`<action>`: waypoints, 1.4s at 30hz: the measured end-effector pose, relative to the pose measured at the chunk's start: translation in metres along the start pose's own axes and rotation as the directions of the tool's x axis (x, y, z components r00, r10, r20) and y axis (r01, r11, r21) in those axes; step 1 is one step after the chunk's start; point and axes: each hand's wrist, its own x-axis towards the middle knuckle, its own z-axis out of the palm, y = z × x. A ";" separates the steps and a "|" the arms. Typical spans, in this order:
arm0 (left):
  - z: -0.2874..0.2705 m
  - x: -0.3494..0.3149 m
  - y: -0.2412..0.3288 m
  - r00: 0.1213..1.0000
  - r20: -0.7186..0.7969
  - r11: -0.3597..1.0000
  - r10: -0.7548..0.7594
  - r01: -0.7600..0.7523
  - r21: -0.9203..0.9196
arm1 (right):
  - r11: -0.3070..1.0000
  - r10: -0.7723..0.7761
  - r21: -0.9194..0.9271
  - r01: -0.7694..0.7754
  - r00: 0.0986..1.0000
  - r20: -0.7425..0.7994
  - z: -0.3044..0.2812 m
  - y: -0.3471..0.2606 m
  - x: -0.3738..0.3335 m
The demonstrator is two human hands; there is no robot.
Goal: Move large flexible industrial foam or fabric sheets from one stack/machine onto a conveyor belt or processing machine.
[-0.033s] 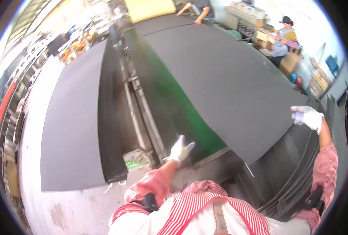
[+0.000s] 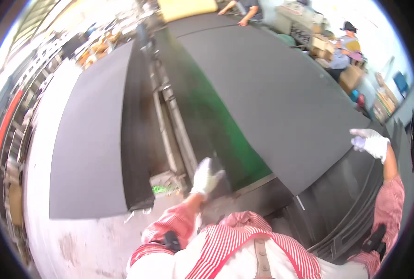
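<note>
Head view — large dark grey foam sheet (image 2: 272, 93) on a green-topped machine bed (image 2: 216, 125). Risk: sheet skewing, since the hands sit far apart. Left gloved hand (image 2: 206, 176) — fingers spread, empty, just short of its near edge. Right gloved hand (image 2: 372, 143) raised at the corner, grip unclear.

Factory floor: stacked foam sheets (image 2: 88, 139)

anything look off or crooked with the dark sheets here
Nothing looks damaged or spilled. The big grey sheet lies skewed across the green table, its near corner past the edge between the gloved left hand and right hand.
</note>
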 end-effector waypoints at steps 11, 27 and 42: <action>-0.221 -0.198 -0.173 0.821 -0.413 0.705 -0.393 0.558 0.438 | 0.569 -0.359 -0.387 0.726 0.643 0.677 0.275 -0.279 0.059; -0.271 -0.178 -0.216 0.958 0.026 0.821 0.286 -0.259 0.509 | 0.843 -0.416 0.379 -0.381 -0.014 0.909 0.630 -0.200 0.074; -0.292 -0.014 -0.005 0.940 0.058 0.876 0.336 -0.334 0.349 | 0.425 -0.902 0.077 0.902 0.415 0.118 0.592 -0.320 0.000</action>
